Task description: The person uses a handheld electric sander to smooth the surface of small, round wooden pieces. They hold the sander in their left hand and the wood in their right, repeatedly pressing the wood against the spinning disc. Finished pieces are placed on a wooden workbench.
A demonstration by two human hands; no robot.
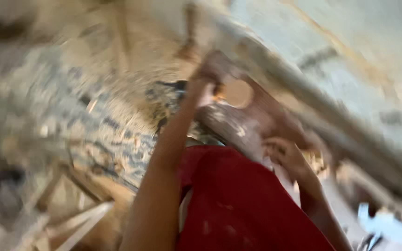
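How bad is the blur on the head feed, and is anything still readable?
Head view: heavy motion smear throughout; the left hand on a reddish board and the right hand are only rough shapes; the red garment is clearest; warm, dim light, no glare.

The picture is badly blurred, yet a long pale beam clearly runs from the far middle down to the near right, barring the way on that side. A reddish wooden board lies just beside it, with both hands on it. To the left, the rubble-strewn ground looks open, while loose wooden slats clutter the near left corner.
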